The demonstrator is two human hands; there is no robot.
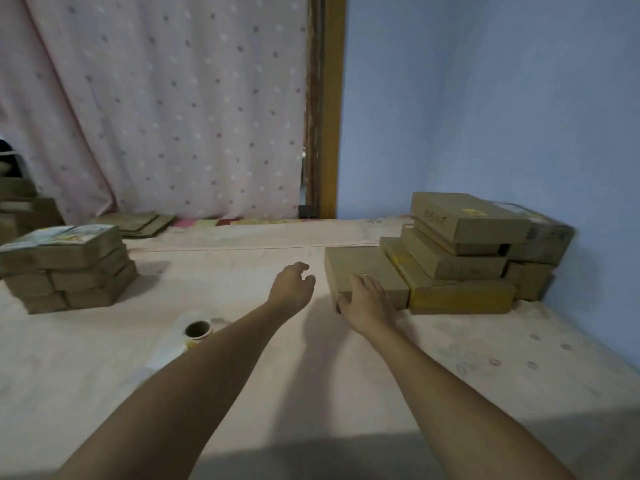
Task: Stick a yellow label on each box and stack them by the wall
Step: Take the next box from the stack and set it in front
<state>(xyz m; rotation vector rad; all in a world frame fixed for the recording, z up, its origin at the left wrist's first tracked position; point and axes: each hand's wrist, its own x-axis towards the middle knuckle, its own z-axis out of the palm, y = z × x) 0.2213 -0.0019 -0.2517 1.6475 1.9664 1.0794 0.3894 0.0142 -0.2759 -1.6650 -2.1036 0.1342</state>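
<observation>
— Where is the box now?

— The box (363, 266) lies flat on the bed (485, 375). It is right against the left side of the stack (460, 261), which stands by the blue wall (485, 98).

— And the hands?

— The right hand (365, 299) holds the near corner of this box. The fingers lie on its top and the thumb is on its front side. The left hand (294, 280) hangs in the air just left of the box, on the side away from the stack. Its fingers are loosely curled and it holds nothing.

— Do you see labels?

— A yellow label (475, 212) sits on the top box of the stack, and the lowest box shows a yellow band on its front. For the box under the hand I cannot tell, because the picture is blurred there.

— What else lies on the bed?

— Far to the left of the stack there is a second pile (69, 268) of brown boxes. Between that pile and the stack, nearer to the person, stands a roll (198, 332), half hidden behind the left forearm. Further back, left of the stack, a pink dotted curtain (166, 98) hangs.
</observation>
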